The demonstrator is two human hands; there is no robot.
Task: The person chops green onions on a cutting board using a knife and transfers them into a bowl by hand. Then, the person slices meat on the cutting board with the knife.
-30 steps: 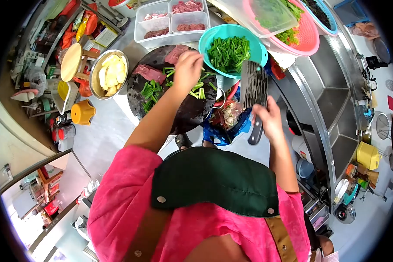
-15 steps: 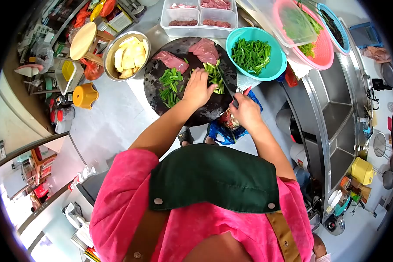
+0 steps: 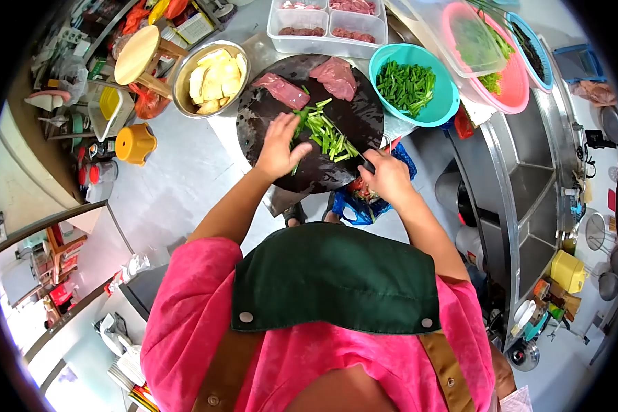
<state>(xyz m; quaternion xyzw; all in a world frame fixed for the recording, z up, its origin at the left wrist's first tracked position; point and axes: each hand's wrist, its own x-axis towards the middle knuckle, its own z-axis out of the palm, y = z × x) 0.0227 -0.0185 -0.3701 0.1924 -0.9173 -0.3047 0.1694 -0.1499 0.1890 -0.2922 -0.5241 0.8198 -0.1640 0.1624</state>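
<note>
Cut green stalks (image 3: 326,134) lie in a loose pile on the round dark chopping board (image 3: 309,178). My left hand (image 3: 279,147) is at the pile's left side, fingers spread over the greens. The handle of the cleaver (image 3: 368,165) is in my right hand (image 3: 388,177) at the board's right edge; its blade is seen nearly edge-on beside the stalks. Two pieces of raw meat, one at the left (image 3: 283,90) and one at the right (image 3: 334,77), rest on the far part of the board.
A teal basin of cut greens (image 3: 406,88) stands right of the board, a steel bowl of pale pieces (image 3: 216,79) left. Behind are a divided meat container (image 3: 326,42) and a pink basket (image 3: 515,89). A blue bag (image 3: 364,209) hangs below; steel sinks (image 3: 529,165) line the right.
The cleaver came down from beside the teal basin to the board. My left hand moved left and toward my body. The greens are now gathered in one pile mid-board.
</note>
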